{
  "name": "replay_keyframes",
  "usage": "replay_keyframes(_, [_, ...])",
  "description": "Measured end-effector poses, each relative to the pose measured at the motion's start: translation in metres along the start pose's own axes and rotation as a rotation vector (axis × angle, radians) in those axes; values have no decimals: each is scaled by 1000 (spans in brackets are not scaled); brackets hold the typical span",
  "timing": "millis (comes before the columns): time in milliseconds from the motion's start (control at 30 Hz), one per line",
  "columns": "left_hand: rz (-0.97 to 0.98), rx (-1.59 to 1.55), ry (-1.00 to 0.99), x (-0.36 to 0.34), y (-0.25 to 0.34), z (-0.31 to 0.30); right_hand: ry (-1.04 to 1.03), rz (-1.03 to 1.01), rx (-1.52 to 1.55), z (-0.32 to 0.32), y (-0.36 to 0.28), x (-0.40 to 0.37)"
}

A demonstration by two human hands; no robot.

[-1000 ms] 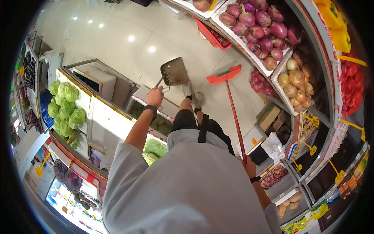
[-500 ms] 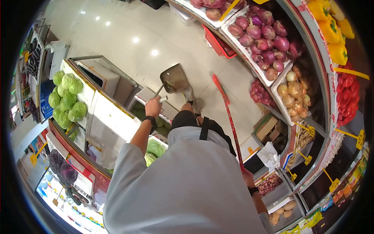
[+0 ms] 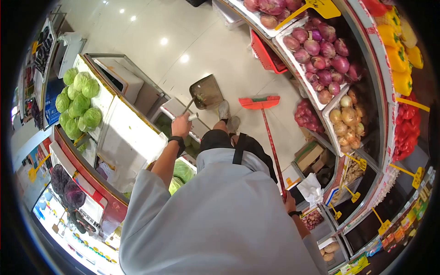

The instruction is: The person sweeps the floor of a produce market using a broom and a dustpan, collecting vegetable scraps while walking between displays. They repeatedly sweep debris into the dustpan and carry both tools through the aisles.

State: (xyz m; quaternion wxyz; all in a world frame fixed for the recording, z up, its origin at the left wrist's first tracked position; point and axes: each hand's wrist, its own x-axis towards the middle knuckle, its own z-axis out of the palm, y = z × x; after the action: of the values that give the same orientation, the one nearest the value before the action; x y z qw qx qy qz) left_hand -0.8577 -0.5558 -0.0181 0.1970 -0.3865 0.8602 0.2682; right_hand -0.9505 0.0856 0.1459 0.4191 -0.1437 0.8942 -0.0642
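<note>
My left hand point(image 3: 181, 126) is wrapped round the pale handle of a long-handled dustpan point(image 3: 211, 87), whose dark pan rests on the floor just ahead of my shoes. Bits of greenish debris lie in the pan. On the other side, my right hand point(image 3: 289, 202) grips the upper part of a red broom point(image 3: 269, 142). The broom head, red with a green strip, lies across the floor to the right of the dustpan, apart from it. My sleeve and body partly hide the right forearm.
Cabbages point(image 3: 80, 103) sit on the left stand beside a white board point(image 3: 126, 142). Along the right, stands hold red onions point(image 3: 321, 57), brown onions point(image 3: 347, 119) and bell peppers point(image 3: 396, 59). A red basket point(image 3: 266, 52) stands on the floor by the right stand.
The broom head has turned from nearly lengthwise to crosswise on the floor. My right hand has shifted slightly forward with the handle. The dustpan stays almost in place.
</note>
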Motion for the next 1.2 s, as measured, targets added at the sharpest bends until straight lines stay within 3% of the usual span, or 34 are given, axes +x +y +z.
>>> replay_keyframes(133, [0,-26,-40,-9,-17,4,-103,390,-120,-11,-4,24])
replay_keyframes(333, [45,2,-46,-14,-12,-4,-97,636,-306,-28,44,53])
replay_keyframes(400, [54,14,-44,-15,-12,-4,-78,603,-391,-25,69,54])
replay_keyframes(533, [59,5,-39,-14,-11,-5,-32,672,-546,-52,46,74])
replay_keyframes(700, [27,48,-126,-10,-8,-11,62,655,-707,-44,97,87])
replay_keyframes(967, [8,47,-174,-1,7,-15,55,676,-705,-57,111,94])
replay_keyframes(1200, [42,96,-171,13,42,-21,75,571,-634,-89,110,84])
